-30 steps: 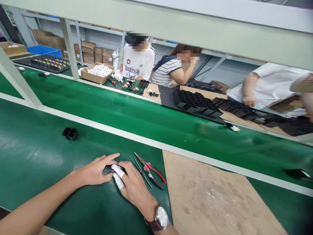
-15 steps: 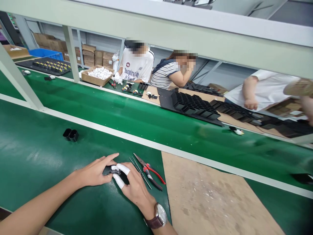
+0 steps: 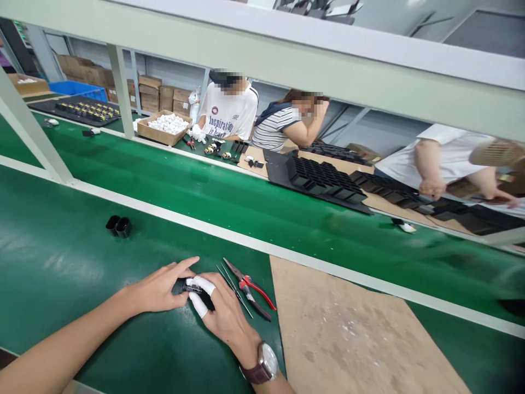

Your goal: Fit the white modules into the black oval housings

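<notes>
Between my two hands is a small black part with a white piece on top (image 3: pixel 193 287); its exact kind I cannot make out. My left hand (image 3: pixel 166 287) grips its left side with thumb and fingers, the index finger stretched out past it. White finger cots cover the thumb and index finger of my right hand (image 3: pixel 225 312), which pinch the part from the right. Just beyond that hand lie tweezers (image 3: pixel 234 290) and red-and-black long-nose pliers (image 3: pixel 249 287). Two joined black plastic cups (image 3: pixel 118 226) stand farther left on the green bench.
A brown board (image 3: pixel 348 328) covers the bench at right. Behind a pale rail (image 3: pixel 184 220) runs a green conveyor belt (image 3: pixel 197 189) carrying small black-and-white parts (image 3: pixel 404 225). Across it, co-workers sit near black housings (image 3: pixel 324 178) and a box of white pieces (image 3: pixel 158 137). A frame post (image 3: pixel 36 131) rises at left.
My hands and the part have hardly moved. The pieces on the conveyor have shifted to the right. The co-worker at far right has moved their arms, and a second hand now shows.
</notes>
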{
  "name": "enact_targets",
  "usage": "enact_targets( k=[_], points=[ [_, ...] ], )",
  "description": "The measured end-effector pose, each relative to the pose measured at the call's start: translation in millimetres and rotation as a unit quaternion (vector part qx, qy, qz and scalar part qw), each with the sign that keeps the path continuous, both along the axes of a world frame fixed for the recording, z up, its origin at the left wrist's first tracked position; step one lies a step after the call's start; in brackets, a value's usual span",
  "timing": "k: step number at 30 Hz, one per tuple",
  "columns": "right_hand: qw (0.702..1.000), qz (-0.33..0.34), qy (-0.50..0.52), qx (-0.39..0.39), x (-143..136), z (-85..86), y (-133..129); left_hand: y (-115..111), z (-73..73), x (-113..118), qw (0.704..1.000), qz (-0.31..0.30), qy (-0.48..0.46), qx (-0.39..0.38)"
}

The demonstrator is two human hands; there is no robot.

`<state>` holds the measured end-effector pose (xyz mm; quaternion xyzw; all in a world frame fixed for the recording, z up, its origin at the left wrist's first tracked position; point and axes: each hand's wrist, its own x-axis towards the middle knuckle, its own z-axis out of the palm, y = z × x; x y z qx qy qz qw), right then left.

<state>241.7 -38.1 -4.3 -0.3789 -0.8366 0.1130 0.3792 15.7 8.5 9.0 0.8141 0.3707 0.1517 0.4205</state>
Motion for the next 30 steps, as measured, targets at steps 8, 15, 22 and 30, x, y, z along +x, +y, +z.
enact_targets(
  k=[8,15,22,30],
  points=[
    [0.997,-0.062,-0.018,0.035,15,11.8,7,-1,-2.4,0,1.0,0.009,-0.019,0.018],
    [0.946,-0.202,-0.242,0.075,43,-2.7,10,-1,-6.7,-3,0.999,0.023,-0.018,0.038],
    [0.961,-0.172,-0.204,0.073,24,-0.1,0,-1,-3.3,-4,0.999,0.025,-0.018,0.03],
    [0.978,-0.111,-0.146,0.1,14,15.7,-8,-1,-3.9,0,0.999,0.025,-0.014,0.036]
  ],
)
